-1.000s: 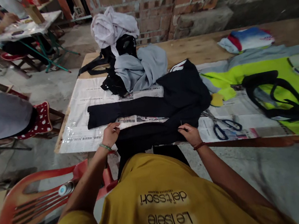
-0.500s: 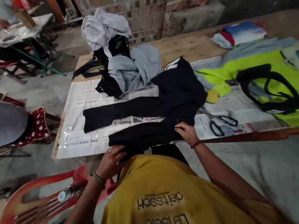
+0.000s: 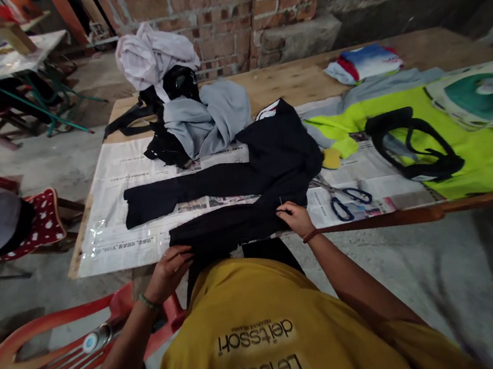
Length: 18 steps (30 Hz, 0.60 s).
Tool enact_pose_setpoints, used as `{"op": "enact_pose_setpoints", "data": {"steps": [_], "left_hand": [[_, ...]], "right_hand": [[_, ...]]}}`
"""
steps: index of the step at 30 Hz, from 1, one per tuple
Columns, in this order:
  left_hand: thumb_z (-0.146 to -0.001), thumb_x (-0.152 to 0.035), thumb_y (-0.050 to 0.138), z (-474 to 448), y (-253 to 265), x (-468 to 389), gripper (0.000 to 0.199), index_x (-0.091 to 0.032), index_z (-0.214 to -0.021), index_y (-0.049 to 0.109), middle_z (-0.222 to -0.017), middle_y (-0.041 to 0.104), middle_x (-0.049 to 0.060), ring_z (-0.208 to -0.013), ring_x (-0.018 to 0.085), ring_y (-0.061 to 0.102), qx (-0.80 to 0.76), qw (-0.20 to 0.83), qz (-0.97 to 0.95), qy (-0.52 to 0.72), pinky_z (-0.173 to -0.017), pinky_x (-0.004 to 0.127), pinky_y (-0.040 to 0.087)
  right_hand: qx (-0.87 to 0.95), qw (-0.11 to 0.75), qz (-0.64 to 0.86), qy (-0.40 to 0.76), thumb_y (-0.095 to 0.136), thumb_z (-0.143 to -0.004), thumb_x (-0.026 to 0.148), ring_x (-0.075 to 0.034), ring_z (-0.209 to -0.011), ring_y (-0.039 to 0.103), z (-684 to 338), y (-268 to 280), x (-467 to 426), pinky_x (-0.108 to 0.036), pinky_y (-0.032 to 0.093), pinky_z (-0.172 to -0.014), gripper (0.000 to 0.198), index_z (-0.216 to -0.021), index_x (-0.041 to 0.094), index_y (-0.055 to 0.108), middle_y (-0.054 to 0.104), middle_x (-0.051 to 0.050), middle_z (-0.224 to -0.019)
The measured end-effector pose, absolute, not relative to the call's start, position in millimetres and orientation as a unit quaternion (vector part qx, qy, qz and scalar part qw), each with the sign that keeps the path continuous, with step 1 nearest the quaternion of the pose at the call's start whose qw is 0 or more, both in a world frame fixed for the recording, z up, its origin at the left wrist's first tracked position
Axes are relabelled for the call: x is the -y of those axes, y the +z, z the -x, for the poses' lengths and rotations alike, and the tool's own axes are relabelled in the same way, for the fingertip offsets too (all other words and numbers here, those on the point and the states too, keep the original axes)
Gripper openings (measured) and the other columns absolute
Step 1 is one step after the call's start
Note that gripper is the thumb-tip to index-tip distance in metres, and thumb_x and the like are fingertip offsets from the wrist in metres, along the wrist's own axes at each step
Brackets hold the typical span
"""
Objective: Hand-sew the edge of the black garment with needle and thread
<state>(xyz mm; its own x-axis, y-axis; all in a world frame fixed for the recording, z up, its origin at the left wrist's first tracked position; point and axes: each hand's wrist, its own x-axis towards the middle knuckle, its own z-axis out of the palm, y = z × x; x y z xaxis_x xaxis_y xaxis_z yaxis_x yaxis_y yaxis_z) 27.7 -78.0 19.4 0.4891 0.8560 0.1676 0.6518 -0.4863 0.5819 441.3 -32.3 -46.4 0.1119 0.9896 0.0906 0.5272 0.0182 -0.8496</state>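
Note:
A dark navy garment (image 3: 210, 183) lies on the newspaper-covered table, with two long narrow legs or sleeves pointing left. My left hand (image 3: 172, 269) has its fingers closed on the end of the nearer one, at the table edge. Farther right along that same piece, my right hand (image 3: 294, 217) pinches the cloth between thumb and fingers. A thin bright line, perhaps a needle or pin, stands up at those fingertips; it is too small to be sure. Scissors with dark blue handles (image 3: 343, 207) lie just right of my right hand, blades partly by the garment.
Behind the garment are grey cloth (image 3: 228, 112) and bundled white cloth (image 3: 153, 52). To the right lie neon yellow fabric (image 3: 486, 161), a black strap (image 3: 450, 156) and a green-and-white iron (image 3: 482, 92). A red plastic chair (image 3: 31, 336) with a bottle (image 3: 95, 339) stands left. Other people sit at left.
The view has shifted slightly right, bringing more of the iron into sight. Both hands stay at about the same places on the garment; the left fingers are drawn closer together at its end.

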Motion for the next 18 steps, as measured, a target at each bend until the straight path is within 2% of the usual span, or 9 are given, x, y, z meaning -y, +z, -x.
{"op": "enact_pose_setpoints", "data": {"steps": [3,5,7,9,13,18], "left_hand": [[-0.084,-0.036,0.053,-28,29,66,0.024,-0.017,-0.087,0.067,-0.099,0.065,0.008,-0.091,0.018,0.060,-0.550,0.310,-0.718,0.294,-0.082,0.030,0.049],[-0.080,-0.041,0.056,-28,32,56,0.027,-0.016,-0.081,0.066,-0.086,0.065,0.005,-0.081,0.016,0.059,-0.613,0.333,-0.637,0.328,-0.073,0.027,0.049],[-0.076,-0.045,0.057,-29,30,45,0.030,-0.016,-0.072,0.062,-0.068,0.058,0.001,-0.067,0.013,0.053,-0.655,0.353,-0.570,0.348,-0.062,0.023,0.045],[-0.072,-0.048,0.059,-30,24,35,0.033,-0.015,-0.067,0.060,-0.059,0.050,-0.002,-0.058,0.011,0.046,-0.679,0.376,-0.518,0.360,-0.054,0.021,0.040],[-0.065,-0.050,0.062,-33,8,20,0.036,-0.015,-0.068,0.060,-0.059,0.048,-0.003,-0.055,0.009,0.042,-0.706,0.383,-0.469,0.368,-0.050,0.020,0.035],[-0.062,-0.050,0.063,-31,-7,15,0.036,-0.015,-0.070,0.062,-0.061,0.052,-0.002,-0.058,0.010,0.046,-0.716,0.384,-0.462,0.356,-0.055,0.021,0.039]], "right_hand": [[0.597,0.395,0.632,0.297,0.055,-0.073,0.035,-0.016,-0.075,0.056,-441,-47,32,-0.028,0.044,-0.074,0.019,-0.073,0.019,0.065,0.061,-0.002,-0.076],[0.595,0.397,0.632,0.299,0.055,-0.073,0.036,-0.016,-0.075,0.057,-441,-48,32,-0.028,0.045,-0.074,0.019,-0.073,0.019,0.065,0.061,-0.002,-0.076],[0.594,0.398,0.632,0.299,0.056,-0.072,0.036,-0.016,-0.076,0.057,-441,-49,32,-0.029,0.045,-0.075,0.019,-0.073,0.019,0.065,0.061,-0.003,-0.077],[0.593,0.400,0.632,0.299,0.056,-0.072,0.036,-0.016,-0.076,0.057,-441,-49,32,-0.029,0.045,-0.075,0.019,-0.073,0.019,0.065,0.061,-0.002,-0.076],[0.592,0.401,0.633,0.297,0.056,-0.072,0.036,-0.016,-0.075,0.057,-441,-48,32,-0.029,0.045,-0.075,0.019,-0.072,0.019,0.065,0.061,-0.002,-0.075],[0.592,0.400,0.634,0.296,0.056,-0.072,0.036,-0.016,-0.075,0.057,-440,-46,33,-0.029,0.045,-0.073,0.019,-0.072,0.019,0.065,0.060,-0.002,-0.075]]}}
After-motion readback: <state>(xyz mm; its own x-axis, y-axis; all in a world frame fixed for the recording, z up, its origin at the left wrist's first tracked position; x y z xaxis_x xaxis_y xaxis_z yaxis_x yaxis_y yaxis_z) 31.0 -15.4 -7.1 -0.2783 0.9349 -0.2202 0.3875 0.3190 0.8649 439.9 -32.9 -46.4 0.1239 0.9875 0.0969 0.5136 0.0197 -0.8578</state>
